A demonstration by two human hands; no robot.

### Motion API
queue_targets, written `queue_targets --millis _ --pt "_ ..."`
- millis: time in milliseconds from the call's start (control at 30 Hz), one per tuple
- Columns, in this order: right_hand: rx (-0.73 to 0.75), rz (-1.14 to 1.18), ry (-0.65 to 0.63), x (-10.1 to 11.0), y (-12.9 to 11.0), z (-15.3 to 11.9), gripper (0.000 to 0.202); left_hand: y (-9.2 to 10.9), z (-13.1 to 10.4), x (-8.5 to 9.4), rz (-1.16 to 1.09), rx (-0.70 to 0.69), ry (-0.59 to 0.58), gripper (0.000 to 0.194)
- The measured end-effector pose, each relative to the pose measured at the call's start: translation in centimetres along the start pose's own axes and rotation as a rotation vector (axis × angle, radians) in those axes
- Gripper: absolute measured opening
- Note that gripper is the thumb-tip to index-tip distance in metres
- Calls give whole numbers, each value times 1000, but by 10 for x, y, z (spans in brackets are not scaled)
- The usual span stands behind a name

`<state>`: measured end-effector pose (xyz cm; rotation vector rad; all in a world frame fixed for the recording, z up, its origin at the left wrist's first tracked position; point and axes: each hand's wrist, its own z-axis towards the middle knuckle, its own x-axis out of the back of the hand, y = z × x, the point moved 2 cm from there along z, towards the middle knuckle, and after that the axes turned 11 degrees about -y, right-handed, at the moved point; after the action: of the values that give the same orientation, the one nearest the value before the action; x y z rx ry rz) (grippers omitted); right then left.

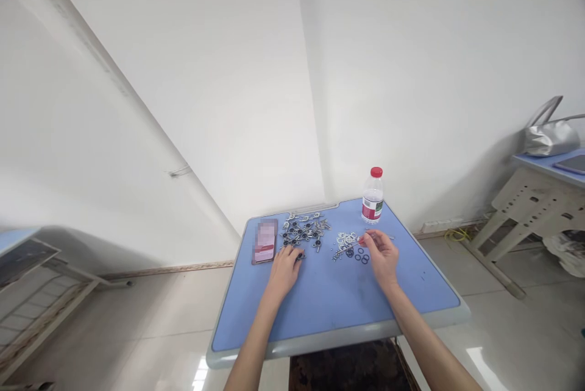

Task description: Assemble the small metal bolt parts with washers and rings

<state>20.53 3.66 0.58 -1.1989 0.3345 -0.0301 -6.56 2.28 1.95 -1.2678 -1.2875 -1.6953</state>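
Head view, lower centre: the curled left hand (284, 270) pinches a small black-and-metal part (300, 256), and rightward, tiny metal pieces (336, 257) lie by a thin tool (349, 247) slanting up-right into the pinched fingertips of the nearer right hand (384, 257).

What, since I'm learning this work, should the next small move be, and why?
Probably touch the slim metal-shafted tool to one of the tiny silver metal pieces: the right hand holds it with its tip near them, and the left hand touches a black-and-silver part.
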Motion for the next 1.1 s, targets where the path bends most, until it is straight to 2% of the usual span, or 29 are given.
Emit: queue_targets --millis 133,300,500,733,833,933,1000,1100 --pt "-5 3 -5 0 2 0 22 5 -21 -2 -114 -10 -52 31" --pt "-1 17 -6 1 1 0 22 27 -37 -13 -218 -95 -106 32" --pt "-9 35 31 2 0 1 25 52 -25 -26 -241 -204 -97 35" --pt "-19 30 80 4 -2 4 30 57 -15 -30 -313 -250 -136 38" --pt "-29 69 156 9 -1 7 31 51 -16 -30 -379 -223 -72 35" --pt "-46 119 239 15 4 11 29 43 -19 -30 -390 -160 56 30" --pt "-67 125 241 18 8 13 28 38 -21 -31 -373 -135 126 29" --pt "-96 118 189 17 11 13 29 35 -23 -32 -348 -138 164 27"
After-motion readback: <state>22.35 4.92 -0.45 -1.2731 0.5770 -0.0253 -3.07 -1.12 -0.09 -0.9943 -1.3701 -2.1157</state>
